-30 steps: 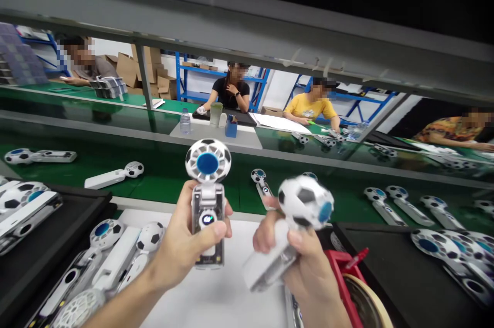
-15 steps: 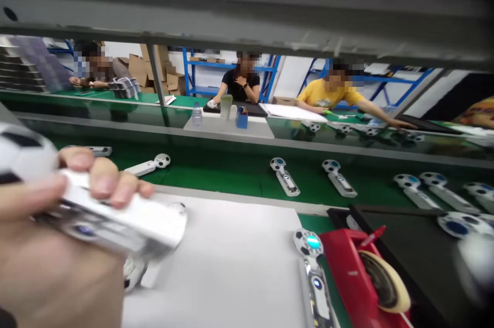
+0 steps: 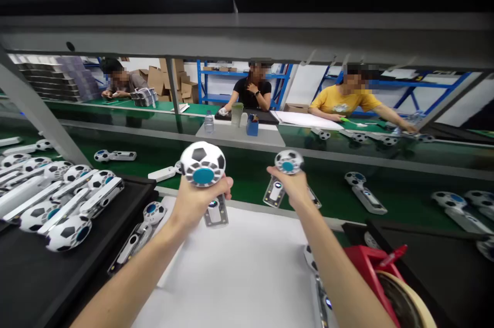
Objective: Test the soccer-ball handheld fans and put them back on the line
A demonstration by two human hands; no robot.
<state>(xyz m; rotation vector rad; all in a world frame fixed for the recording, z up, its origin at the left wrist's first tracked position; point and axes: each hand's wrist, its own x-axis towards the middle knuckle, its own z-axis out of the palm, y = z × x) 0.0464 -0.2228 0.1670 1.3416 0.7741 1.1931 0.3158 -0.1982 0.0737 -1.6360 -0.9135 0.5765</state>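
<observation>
Left hand (image 3: 195,197) swung inward, gripping football-headed device (image 3: 203,163) (display (image 3: 213,204) unreadable); right hand (image 3: 294,186): grip unclear.

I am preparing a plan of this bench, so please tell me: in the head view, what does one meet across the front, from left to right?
Black tray bearing a pile of ball-headed gadgets, left hand holding one gadget, right hand holding another gadget, red tape dispenser.

A green conveyor (image 3: 247,179) and workers (image 3: 335,99) show a factory.
</observation>
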